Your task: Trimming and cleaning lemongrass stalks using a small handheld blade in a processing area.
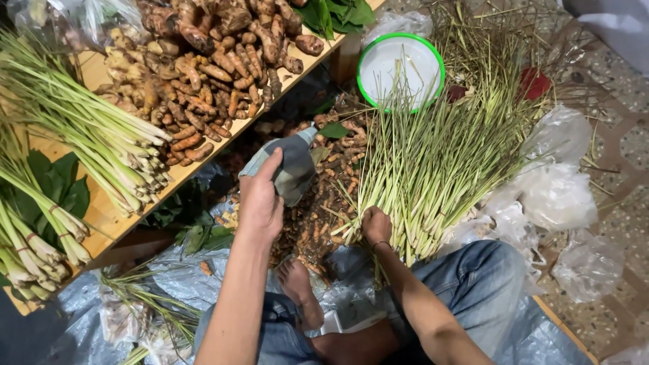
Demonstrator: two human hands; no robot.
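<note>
— Fingers of the left hand are wrapped round a grey cloth glove, thumb on one side, the rest on the other, so that hand is closed on it. What lies biggest around them?

— Up and to the left of those fingers runs a wooden table, loaded with tied lemongrass bundles and a heap of turmeric and ginger roots. To the right of them spreads a loose fan of lemongrass stalks on the floor, root ends pointing towards the person.

— And the right hand?

— It is balled tight at the root ends of that loose fan, fingers curled in; it seems to grip a few stalks, though I cannot tell how many.

— What sits between the two hands?

— A floor pile of small orange roots, directly beneath the glove and just left of the right fist.

— Further off?

— Well above the right fingers, a white bowl with a green rim. Right of the stalks, crumpled clear plastic bags. Below the left fingers, the person's bare foot rests on blue-grey plastic sheeting.
</note>
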